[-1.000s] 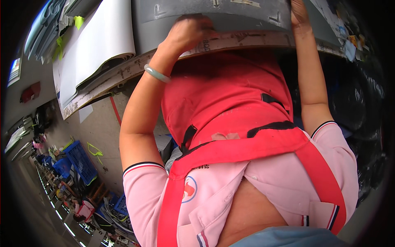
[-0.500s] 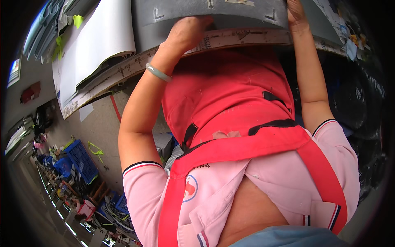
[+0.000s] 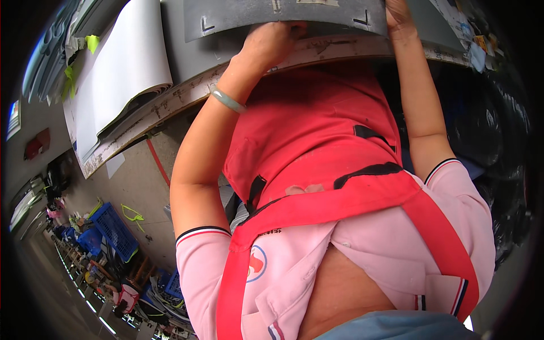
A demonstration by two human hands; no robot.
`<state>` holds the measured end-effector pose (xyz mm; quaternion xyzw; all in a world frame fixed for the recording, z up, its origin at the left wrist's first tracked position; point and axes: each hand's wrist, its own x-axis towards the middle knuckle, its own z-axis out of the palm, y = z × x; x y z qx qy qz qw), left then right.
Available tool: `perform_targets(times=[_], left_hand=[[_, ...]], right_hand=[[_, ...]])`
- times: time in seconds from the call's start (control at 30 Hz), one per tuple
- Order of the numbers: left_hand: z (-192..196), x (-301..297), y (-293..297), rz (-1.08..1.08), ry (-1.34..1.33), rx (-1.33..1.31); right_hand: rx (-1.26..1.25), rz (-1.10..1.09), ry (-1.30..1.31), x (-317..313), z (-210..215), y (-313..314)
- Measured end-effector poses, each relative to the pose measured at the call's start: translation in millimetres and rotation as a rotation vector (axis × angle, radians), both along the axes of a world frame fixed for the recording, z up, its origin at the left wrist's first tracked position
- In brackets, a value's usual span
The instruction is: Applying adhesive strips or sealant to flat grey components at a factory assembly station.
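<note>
Bare floor (image 3: 133, 184) is seen at the left, with a blue crate (image 3: 113, 229) set among clutter, and dark glossy plastic (image 3: 476, 130) is heaped at the right. Across the top, a worn-edged counter (image 3: 195, 88) is covered by a grey sheet (image 3: 180, 54), with a folded white sheet (image 3: 127, 62) laid toward its left end. Over the grey sheet, near the counter's front edge, a dark grey panel (image 3: 243, 16) marked with corner angles is placed. The left hand (image 3: 272, 42) is curled at the panel's near edge, its fingertips partly hidden; the right hand (image 3: 399, 16) is set at the panel's right edge, cut off by the view's top. Whether either is closed on the panel cannot be told
</note>
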<state>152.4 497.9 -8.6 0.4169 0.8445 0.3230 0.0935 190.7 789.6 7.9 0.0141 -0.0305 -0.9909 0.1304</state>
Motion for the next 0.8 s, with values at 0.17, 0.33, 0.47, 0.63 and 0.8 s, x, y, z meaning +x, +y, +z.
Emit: perform_targets(times=[0.17,0.33,0.47,0.63,0.8], left_hand=[[21.1,8.6,12.1,-0.065,0.056,-0.14],[11.3,6.4,5.2,-0.014,0.03,-0.045],[21.9,11.4,12.5,-0.07,0.08,-0.214],[9.4,5.1,-26.0,-0.061,0.312,-0.191],[21.0,2.4,-30.6,0.013,0.619,-0.038]], right_hand=[[0.741,-0.351,-0.056,8.0,2.3,-6.8],[0.757,-0.357,-0.028,5.1,6.1,-12.3],[0.746,-0.376,0.005,7.7,2.1,-3.3],[0.407,-0.265,-0.018,10.3,5.3,1.3],[0.112,-0.126,0.08,19.9,14.0,12.5]])
